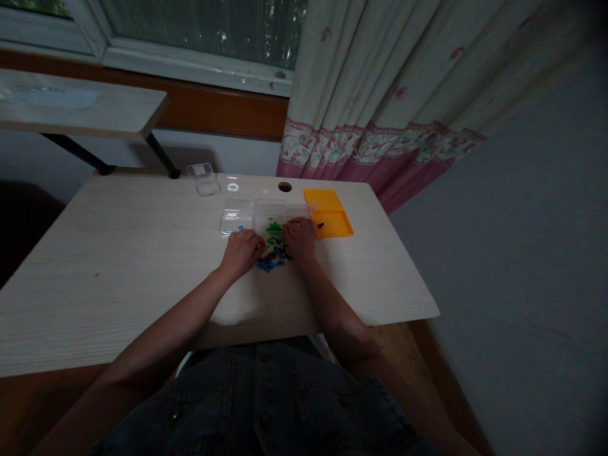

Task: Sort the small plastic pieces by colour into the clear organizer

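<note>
A loose pile of small blue, black and green pieces (272, 261) lies on the table between my hands; their exact kind is too small to tell. My left hand (242, 252) rests at the pile's left side, fingers curled in, and whatever they pinch is hidden. Reaching over the pile's far right side, my right hand (300, 238) has its fingers bent together near green pieces (274, 227) in the middle clear plastic box (259, 221). The left clear box (228, 221) contains a few blue bits. Another clear box (297, 208) is partly covered by my right hand.
An open orange box (339, 223) with a few dark pieces stands to the right. A small open clear case (208, 184) sits at the back, near a round cable hole (285, 187). A raised shelf (118, 111) is back left; a curtain (342, 139) hangs behind.
</note>
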A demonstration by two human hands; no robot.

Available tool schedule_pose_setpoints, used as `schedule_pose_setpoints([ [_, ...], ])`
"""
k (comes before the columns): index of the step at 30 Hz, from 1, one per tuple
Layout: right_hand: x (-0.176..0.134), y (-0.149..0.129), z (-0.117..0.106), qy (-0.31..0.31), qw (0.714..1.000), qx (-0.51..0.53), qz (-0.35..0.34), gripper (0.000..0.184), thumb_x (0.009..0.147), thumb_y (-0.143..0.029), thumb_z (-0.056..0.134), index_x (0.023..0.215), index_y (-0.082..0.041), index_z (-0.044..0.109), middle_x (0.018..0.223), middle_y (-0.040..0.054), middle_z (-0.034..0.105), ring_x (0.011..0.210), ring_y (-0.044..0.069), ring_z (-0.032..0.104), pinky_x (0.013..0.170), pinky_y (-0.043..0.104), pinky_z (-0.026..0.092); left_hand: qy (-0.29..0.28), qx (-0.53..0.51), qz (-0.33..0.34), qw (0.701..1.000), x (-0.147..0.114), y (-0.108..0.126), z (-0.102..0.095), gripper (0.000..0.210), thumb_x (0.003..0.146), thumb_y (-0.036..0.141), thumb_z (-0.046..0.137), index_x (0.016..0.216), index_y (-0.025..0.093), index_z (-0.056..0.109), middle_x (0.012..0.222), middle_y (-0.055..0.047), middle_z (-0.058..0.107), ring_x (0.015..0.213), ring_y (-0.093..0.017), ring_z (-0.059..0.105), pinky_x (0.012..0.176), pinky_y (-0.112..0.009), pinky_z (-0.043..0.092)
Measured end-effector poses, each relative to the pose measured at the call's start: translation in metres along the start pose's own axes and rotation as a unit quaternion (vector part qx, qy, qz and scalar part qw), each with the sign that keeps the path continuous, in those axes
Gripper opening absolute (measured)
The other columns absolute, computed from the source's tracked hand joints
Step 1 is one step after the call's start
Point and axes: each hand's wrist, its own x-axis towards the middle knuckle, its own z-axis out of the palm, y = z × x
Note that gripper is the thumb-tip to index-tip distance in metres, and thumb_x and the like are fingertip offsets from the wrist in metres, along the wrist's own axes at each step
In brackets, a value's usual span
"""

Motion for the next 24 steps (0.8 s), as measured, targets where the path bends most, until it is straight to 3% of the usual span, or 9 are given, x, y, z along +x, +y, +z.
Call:
schedule_pose_setpoints([
  [24, 0.000, 0.004, 0.004, 0.019, 0.999, 0.030, -0.014, 0.016, 0.088, -0.031, 0.060, 0.089, -0.025, 0.075, 0.103, 0.0067, 0.067, 0.106, 0.023, 0.054, 0.101, 0.042, 0.037, 0.031, -0.060, 0.004, 0.998, 0.000, -0.013, 0.006, 0.018, 0.091, 0.031, 0.054, 0.094, 0.020, 0.068, 0.091, -0.008, 0.063, 0.092, -0.026, 0.055, 0.083, -0.039, 0.041],
])
